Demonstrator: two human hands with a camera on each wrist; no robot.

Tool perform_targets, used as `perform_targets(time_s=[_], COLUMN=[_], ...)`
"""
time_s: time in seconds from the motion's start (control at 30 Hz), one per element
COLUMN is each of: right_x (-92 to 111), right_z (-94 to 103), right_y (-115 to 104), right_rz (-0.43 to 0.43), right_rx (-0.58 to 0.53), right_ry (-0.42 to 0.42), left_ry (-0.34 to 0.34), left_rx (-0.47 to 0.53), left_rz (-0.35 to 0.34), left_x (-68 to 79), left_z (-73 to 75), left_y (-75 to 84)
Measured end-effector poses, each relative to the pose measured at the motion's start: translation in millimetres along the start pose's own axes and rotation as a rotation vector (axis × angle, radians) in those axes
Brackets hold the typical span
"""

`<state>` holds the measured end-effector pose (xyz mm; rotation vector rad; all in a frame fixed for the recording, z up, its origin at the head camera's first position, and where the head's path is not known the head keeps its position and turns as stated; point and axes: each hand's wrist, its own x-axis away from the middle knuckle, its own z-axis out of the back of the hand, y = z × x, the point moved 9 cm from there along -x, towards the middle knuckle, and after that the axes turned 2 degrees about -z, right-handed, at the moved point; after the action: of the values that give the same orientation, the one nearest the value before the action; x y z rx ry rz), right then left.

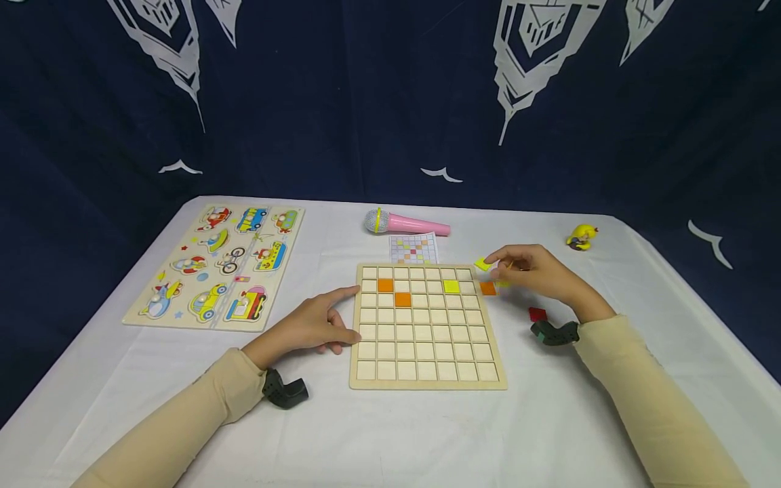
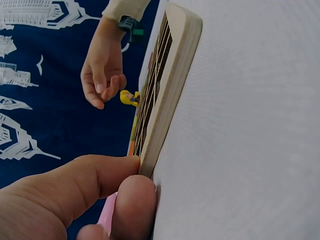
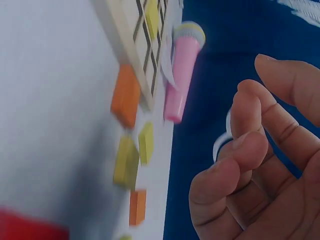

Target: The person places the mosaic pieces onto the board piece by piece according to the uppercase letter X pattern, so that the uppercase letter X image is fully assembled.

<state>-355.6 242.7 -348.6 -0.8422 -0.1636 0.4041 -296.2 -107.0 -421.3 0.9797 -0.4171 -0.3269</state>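
On the middle of a white tabletop [image 1: 390,440], I see a wooden grid board [image 1: 427,394]. The filling looks to be at an early stage: two orange tiles [image 1: 386,285] and one yellow tile [image 1: 451,287] sit in cells toward its far edge, and every other cell is bare. A pattern card [image 1: 413,249] lies just beyond that edge, marked with more coloured squares than the board holds, so I judge most of the copying is left. Loose orange [image 1: 488,289], yellow [image 1: 482,264] and red [image 1: 537,314] tiles wait off the board's right edge.

My right hand [image 1: 537,271] hangs over the loose yellow tiles; the fingers are relaxed and part-bent with a gap at the thumb, and I see nothing gripped in them. My left hand [image 1: 308,322] has index finger and thumb spread, tips touching the board's left edge.

A pink microphone [image 1: 415,224] lies near the tabletop's far edge, a picture puzzle [image 1: 222,264] toward its far left corner, a yellow duck [image 1: 582,236] toward its far right corner.
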Motion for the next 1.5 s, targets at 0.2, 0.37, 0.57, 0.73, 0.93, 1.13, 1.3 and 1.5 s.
perform_targets(time_s=[0.2,0.37,0.57,0.73,0.93,1.13,1.3,1.5], right_x=[9,14,19,23,26,27,28,29], right_z=[20.1,32.4,41.2,46.3,48.1,48.0,47.0,45.3], right_y=[21,38,60,79,98,112,120,123], right_rz=[-0.098,-0.136,-0.196,-0.234,-0.297,-0.333,-0.354,-0.374], right_rx=[0.012,0.023,0.009,-0.021,-0.047,-0.096,-0.11,-0.073], right_ry=[0.047,0.062,0.076,0.094,0.109,0.113,0.114,0.093], left_ry=[0.0,-0.001,-0.002,-0.005,-0.002,-0.003,-0.003,-0.004], left_rx=[0.004,0.004,0.006,0.006,0.002,-0.003,-0.006,-0.006], left_rz=[0.001,-0.001,0.011,0.015,0.021,0.018,0.014,0.01], left_x=[-0.9,-1.0,-0.7,-0.1,0.4,-0.1,-0.4,-0.4], left_z=[-0.2,-0.2,-0.1,-0.2,0.1,-0.2,0.0,-0.3], left_y=[-1.1,-1.3,-1.8,-1.5,-0.2,0.2,0.2,0.8])
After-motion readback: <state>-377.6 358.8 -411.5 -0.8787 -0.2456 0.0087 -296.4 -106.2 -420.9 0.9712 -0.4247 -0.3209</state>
